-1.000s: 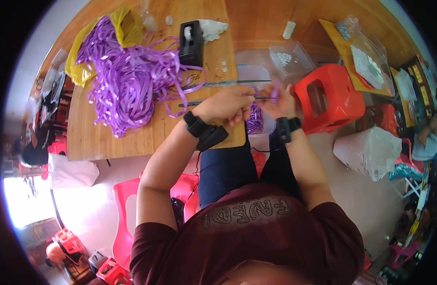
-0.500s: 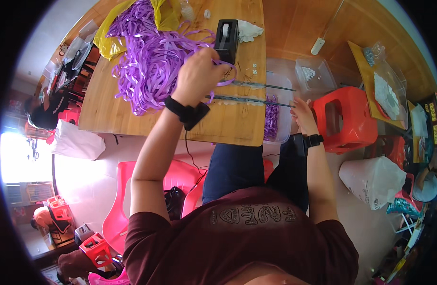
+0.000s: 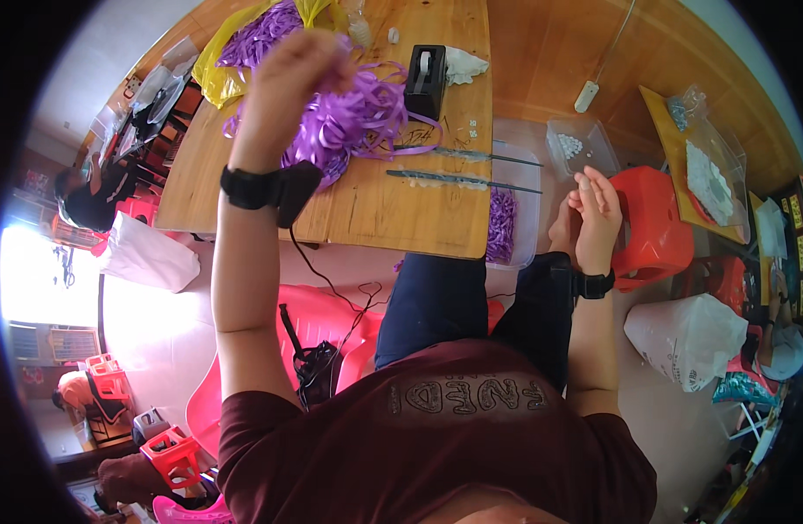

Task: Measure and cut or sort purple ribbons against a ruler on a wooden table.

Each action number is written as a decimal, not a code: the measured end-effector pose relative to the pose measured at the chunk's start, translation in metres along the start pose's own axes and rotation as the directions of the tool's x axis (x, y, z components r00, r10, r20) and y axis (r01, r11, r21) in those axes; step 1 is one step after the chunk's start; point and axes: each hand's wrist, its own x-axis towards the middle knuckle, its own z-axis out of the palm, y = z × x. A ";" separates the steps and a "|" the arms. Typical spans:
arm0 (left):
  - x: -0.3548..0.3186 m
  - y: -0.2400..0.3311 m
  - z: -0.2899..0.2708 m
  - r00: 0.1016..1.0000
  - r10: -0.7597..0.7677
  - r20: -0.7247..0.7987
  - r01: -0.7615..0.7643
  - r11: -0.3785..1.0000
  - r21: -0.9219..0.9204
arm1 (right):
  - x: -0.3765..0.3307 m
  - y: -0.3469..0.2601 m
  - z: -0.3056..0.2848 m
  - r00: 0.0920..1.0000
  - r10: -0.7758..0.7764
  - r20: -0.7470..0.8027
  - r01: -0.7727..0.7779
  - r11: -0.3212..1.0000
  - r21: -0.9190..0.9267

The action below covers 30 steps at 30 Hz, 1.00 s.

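Observation:
My left hand (image 3: 301, 74) is raised over a heap of shiny purple ribbon (image 3: 353, 113), its fingers smeared by motion; whether ribbon is in them cannot be made out. Right of the table's edge, my right hand (image 3: 598, 205) is held up with fingers loosely bent and thumb apart, and nothing shows in it. Two thin dark rods (image 3: 515, 188) lie side by side, taped to the tabletop, their ends projecting past its right edge. A ribbon strand runs from the heap towards the farther rod. Behind the rods stands a black tape dispenser (image 3: 425, 83).
Below the rod ends sits a clear bin (image 3: 526, 218) with purple ribbon pieces. A smaller clear tub (image 3: 602, 144) holds white pieces. A red stool (image 3: 650, 223) stands at the right, near a white sack (image 3: 685, 336). A yellow bag (image 3: 214, 74) lies at the table's far left.
My left hand has moved left and farther away, and the ribbon heap has shifted and bunched up. My right hand has left the rod ends and moved right.

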 end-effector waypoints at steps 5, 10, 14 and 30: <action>-0.026 -0.023 0.023 0.938 -0.128 0.322 -0.071 0.838 0.541 | -0.030 -0.013 0.050 0.957 -0.118 0.264 0.123 0.992 -0.002; -0.003 -0.076 -0.022 0.990 -0.083 -0.112 0.140 0.630 0.764 | -0.071 -0.017 0.114 0.764 -0.285 0.578 0.455 0.874 -0.171; 0.023 -0.111 -0.050 0.987 -0.088 -0.132 0.159 0.502 0.850 | -0.079 0.011 0.128 0.565 -0.416 0.713 0.721 0.669 -0.181; 0.067 -0.053 -0.069 0.893 0.289 -0.345 0.011 0.753 0.658 | -0.082 0.009 0.131 0.543 -0.418 0.728 0.769 0.596 -0.230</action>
